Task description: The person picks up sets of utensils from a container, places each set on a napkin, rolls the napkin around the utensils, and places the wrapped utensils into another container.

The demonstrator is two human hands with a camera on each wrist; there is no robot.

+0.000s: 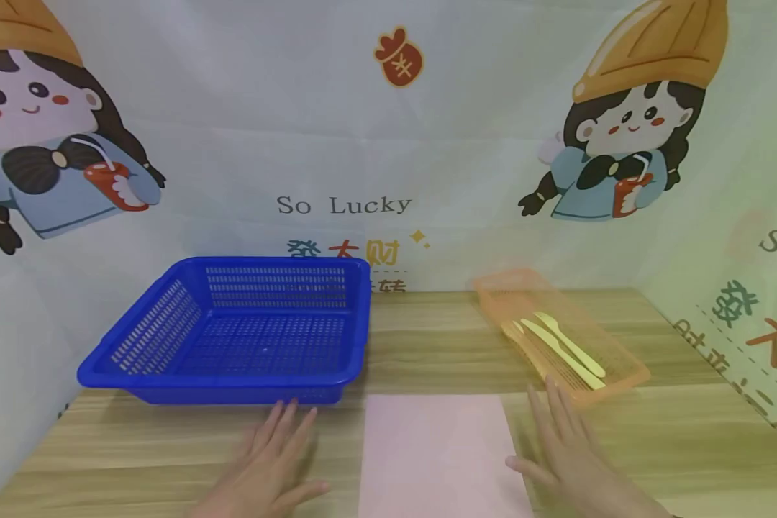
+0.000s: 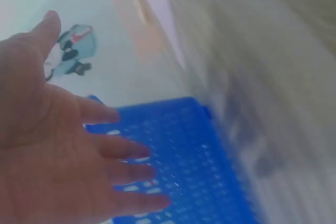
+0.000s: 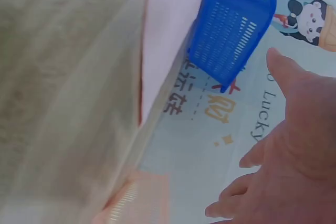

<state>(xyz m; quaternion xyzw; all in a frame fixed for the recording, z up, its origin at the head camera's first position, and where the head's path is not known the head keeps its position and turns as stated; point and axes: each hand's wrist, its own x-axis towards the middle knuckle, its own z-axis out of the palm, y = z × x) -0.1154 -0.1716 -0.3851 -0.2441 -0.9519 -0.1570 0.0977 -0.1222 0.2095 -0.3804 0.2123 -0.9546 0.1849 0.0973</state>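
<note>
Right up front, the pink sheet [image 1: 437,453] lies on the counter [image 1: 421,345] between both hands, presumably centred so either can reach it. The left hand [image 1: 268,464] holds nothing, fingers spread just before the blue basket [image 1: 220,381]; whether they touch is hard to judge. The right hand [image 1: 573,457], also free, points straightened fingers at the orange tray [image 1: 637,373], whose rim likely keeps those yellow utensils [image 1: 552,344] together. Beyond hangs the printed backdrop [image 1: 324,158].
</note>
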